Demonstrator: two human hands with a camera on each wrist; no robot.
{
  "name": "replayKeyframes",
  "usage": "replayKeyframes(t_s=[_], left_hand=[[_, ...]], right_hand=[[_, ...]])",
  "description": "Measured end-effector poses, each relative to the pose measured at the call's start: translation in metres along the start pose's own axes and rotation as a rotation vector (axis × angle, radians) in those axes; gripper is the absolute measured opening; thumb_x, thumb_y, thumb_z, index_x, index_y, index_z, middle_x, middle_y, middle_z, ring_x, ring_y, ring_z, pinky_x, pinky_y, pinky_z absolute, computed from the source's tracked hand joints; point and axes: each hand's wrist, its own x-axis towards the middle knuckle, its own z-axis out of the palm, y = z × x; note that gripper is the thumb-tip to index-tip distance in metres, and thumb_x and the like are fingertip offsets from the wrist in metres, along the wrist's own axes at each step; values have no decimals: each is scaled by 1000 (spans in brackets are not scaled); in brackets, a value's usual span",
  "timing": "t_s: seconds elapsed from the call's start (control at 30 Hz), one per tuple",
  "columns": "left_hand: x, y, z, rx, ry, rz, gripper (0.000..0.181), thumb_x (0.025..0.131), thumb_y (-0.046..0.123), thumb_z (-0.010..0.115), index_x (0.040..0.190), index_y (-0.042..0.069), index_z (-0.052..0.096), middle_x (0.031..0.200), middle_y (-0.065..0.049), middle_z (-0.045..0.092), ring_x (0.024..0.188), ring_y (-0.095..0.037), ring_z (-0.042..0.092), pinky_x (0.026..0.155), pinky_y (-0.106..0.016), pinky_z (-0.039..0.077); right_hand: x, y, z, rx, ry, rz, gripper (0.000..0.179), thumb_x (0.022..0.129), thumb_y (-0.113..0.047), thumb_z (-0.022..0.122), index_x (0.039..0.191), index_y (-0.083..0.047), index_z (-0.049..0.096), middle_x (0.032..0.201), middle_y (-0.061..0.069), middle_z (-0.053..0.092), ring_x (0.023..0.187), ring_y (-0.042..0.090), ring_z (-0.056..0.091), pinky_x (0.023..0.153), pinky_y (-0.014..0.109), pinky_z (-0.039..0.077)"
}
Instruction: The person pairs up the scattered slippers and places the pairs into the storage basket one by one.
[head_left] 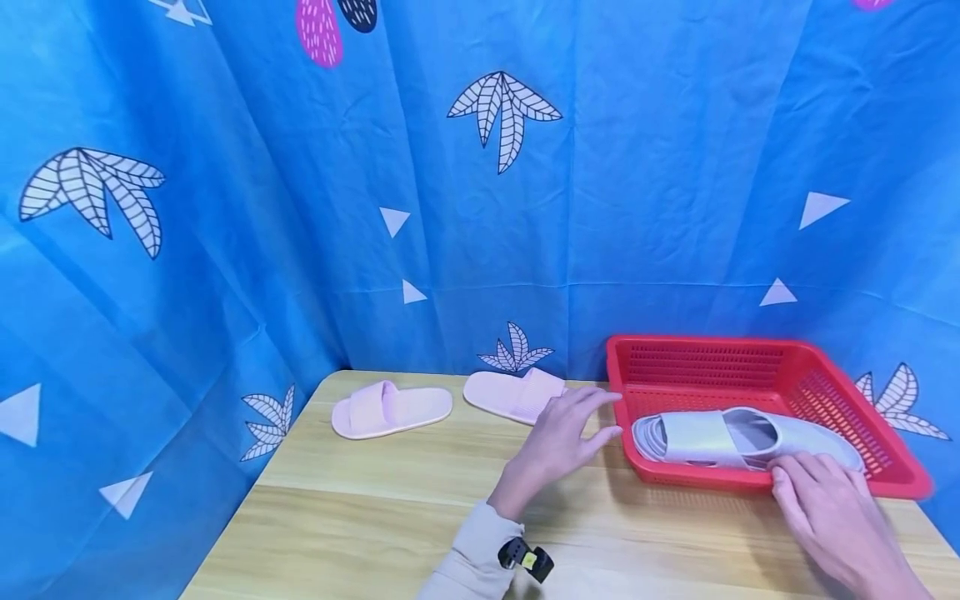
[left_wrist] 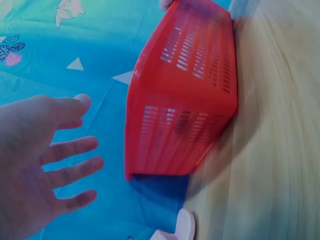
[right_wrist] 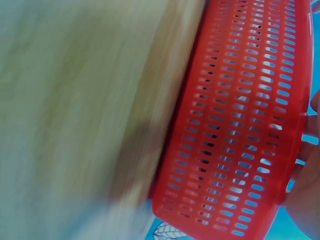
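A red basket (head_left: pixel 697 400) with slotted sides stands at the table's right. Along its front lie pale grey footwear: a broad-strapped slide (head_left: pixel 701 437) on the left and a closed-toe slip-on shoe (head_left: pixel 813 442) on the right. My right hand (head_left: pixel 836 508) holds the basket's front rim, fingers hooked over it; in the right wrist view the fingers (right_wrist: pixel 309 125) lie across the rim. Beside the basket's left end hovers my left hand (head_left: pixel 562 437), fingers apart with nothing in them. Behind it sits a pink slide (head_left: pixel 495 392), partly hidden by that hand.
Another pink slide (head_left: pixel 412 411) lies at the table's back left. The wooden table (head_left: pixel 360 517) meets a blue patterned curtain (head_left: pixel 660 192) at the back and left. A dark band (head_left: pixel 525 558) is round my left wrist.
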Motion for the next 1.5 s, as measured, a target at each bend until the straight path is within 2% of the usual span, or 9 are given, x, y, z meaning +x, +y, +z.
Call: replayKeyframes(t_s=[0.17,0.47,0.73,0.93,1.07,1.2,1.5], left_hand=[[-8,-5,-7,-4,38,6,43,100,37,68,139,21,63,136,4,63,129,-12,56,100,-35,48],[-24,-15,-22,33,100,30,43,97,34,72,137,19,65,134,4,65,125,-14,59,98,-36,49],[-32,-22,-36,14,125,18,40,95,30,76,133,18,68,133,3,65,126,-14,58,93,-38,49],[-37,-23,-48,12,127,1,41,95,30,76,133,18,67,133,3,65,131,-17,55,95,-42,49],[-41,-25,-55,22,147,-7,44,95,31,76,135,17,66,136,1,63,135,-20,53,96,-46,49],[-44,-31,-59,7,175,-18,45,94,29,77,135,15,66,138,-2,63,131,-21,57,95,-46,49],[-52,-44,-69,-41,215,-71,45,95,29,76,137,17,65,139,-2,62,132,-22,55,104,-53,44]], right_hand=[[6,-4,-3,5,19,-12,17,94,-13,64,105,-2,69,104,20,66,101,41,52,87,58,34],[15,-15,-9,2,-20,31,20,91,-16,69,106,-2,70,104,21,66,101,42,52,88,62,36],[24,-26,-13,59,31,5,23,89,-14,71,109,-3,69,105,19,65,105,41,53,91,61,34],[32,-35,-19,117,24,12,33,90,-16,71,121,-7,66,117,18,64,116,41,51,96,66,34],[39,-41,-24,120,12,6,38,91,-21,73,126,-10,64,123,17,62,114,41,52,89,69,37],[47,-48,-26,154,29,-7,44,89,-21,75,129,-10,63,123,15,62,113,39,54,88,67,38],[66,-64,-26,223,114,-81,52,84,-14,77,133,-8,62,116,10,64,105,30,57,85,56,40]])
